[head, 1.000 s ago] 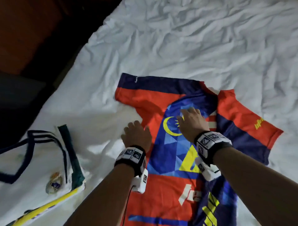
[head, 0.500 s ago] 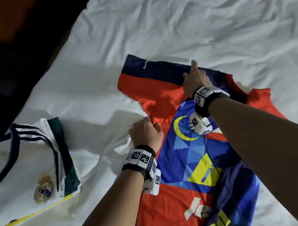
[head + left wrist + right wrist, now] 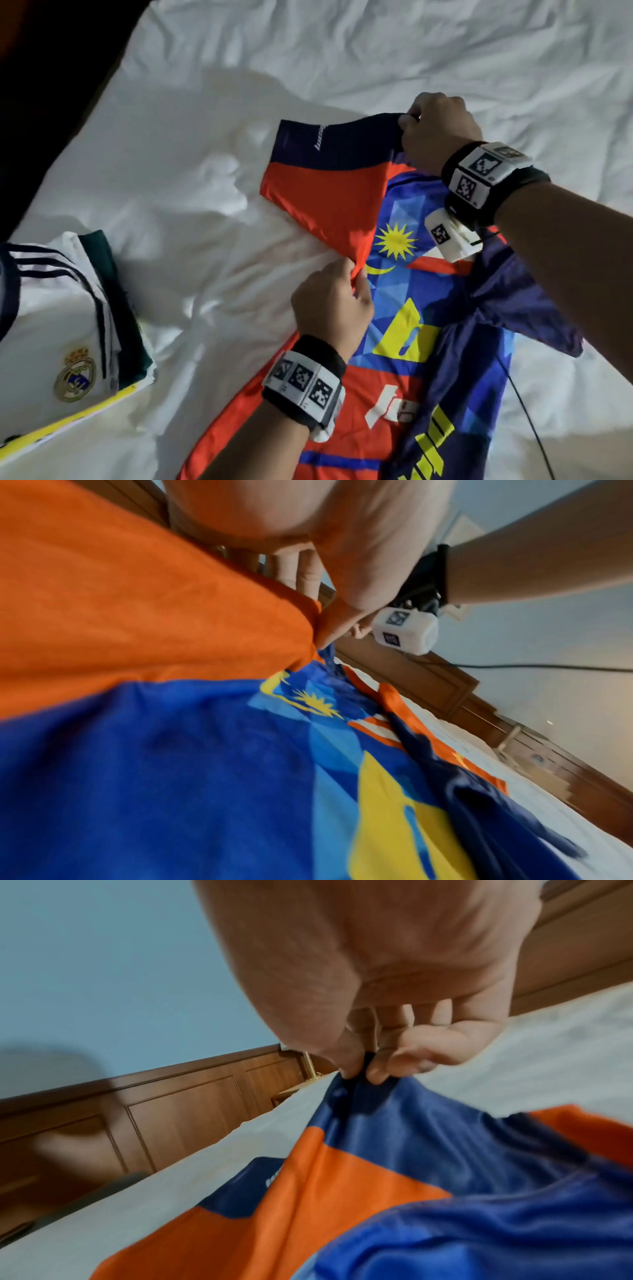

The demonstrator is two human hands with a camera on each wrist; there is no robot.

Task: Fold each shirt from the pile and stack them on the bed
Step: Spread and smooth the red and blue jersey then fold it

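Two hands are seen: one left hand (image 3: 330,308) and one right hand (image 3: 440,135). One marker-covered wristband is worn on each wrist, two in all. One orange and blue jersey (image 3: 404,329) is spread on the one white bed sheet (image 3: 191,178). At the left a stack of folded shirts (image 3: 65,329) is seen, in which one white crested jersey and at least one dark green garment can be counted.
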